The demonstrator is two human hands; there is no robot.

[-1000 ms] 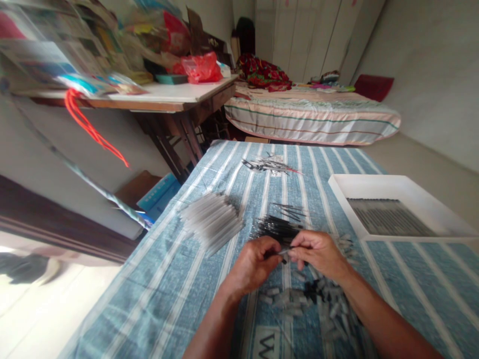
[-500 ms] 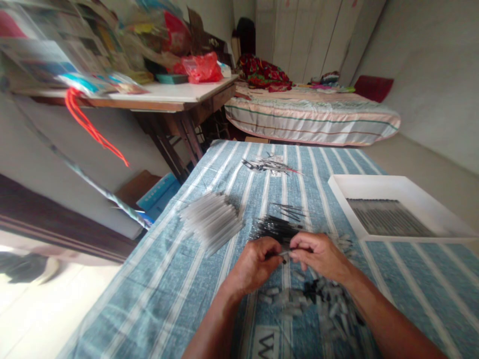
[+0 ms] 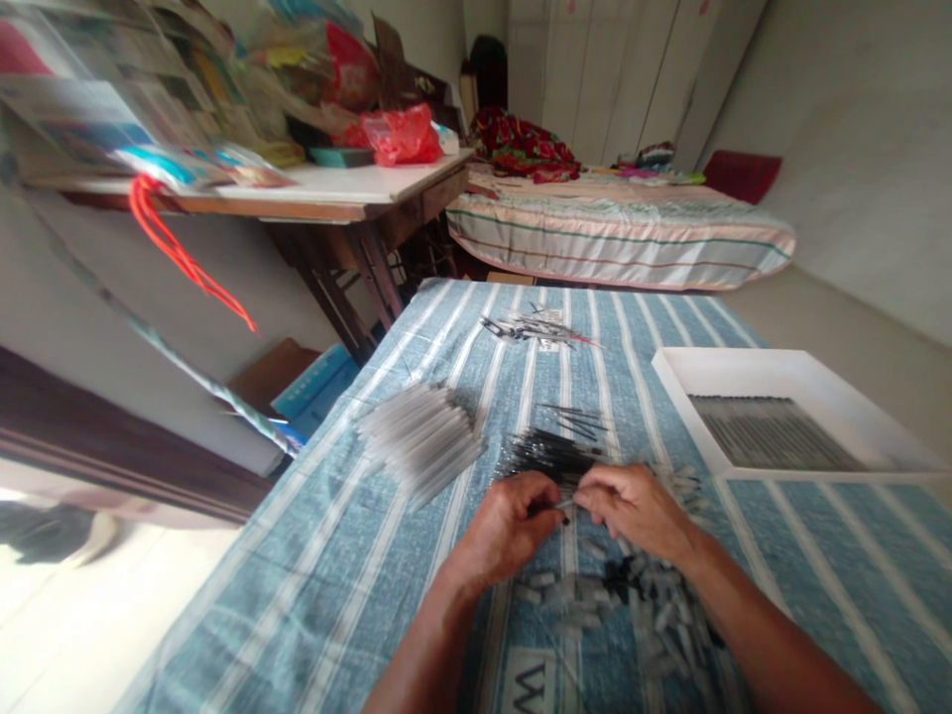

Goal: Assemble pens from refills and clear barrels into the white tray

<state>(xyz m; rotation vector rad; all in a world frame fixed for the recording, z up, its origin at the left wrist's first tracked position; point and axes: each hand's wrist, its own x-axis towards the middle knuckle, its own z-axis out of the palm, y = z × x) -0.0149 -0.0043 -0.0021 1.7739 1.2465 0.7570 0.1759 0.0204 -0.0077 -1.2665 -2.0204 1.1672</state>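
Observation:
Fingers of my left hand (image 3: 521, 516) are closed on a thin pale pen part (image 3: 566, 504), with a small dark tip showing below them. From the other side my right hand (image 3: 629, 506) pinches the same part, its fingertips close to the left ones. Just beyond the hands lies a heap of thin black pen refills (image 3: 546, 451), a few of them loose behind it. Nearer to me are scattered translucent pen caps (image 3: 669, 620) and small black pieces (image 3: 619, 577). To the left is a stack of clear pen barrels (image 3: 423, 441).
A shallow white box (image 3: 818, 372) on the right holds a row of pens (image 3: 777, 433). More slim pieces (image 3: 535, 327) lie at the far end of the striped tablecloth (image 3: 297, 595). Beyond stand a cluttered side table (image 3: 319, 188) and a bed (image 3: 632, 223).
My right hand has shifted slightly left, its fingertips now nearer my left hand and closed tighter on the pen part. My left hand stays where it was.

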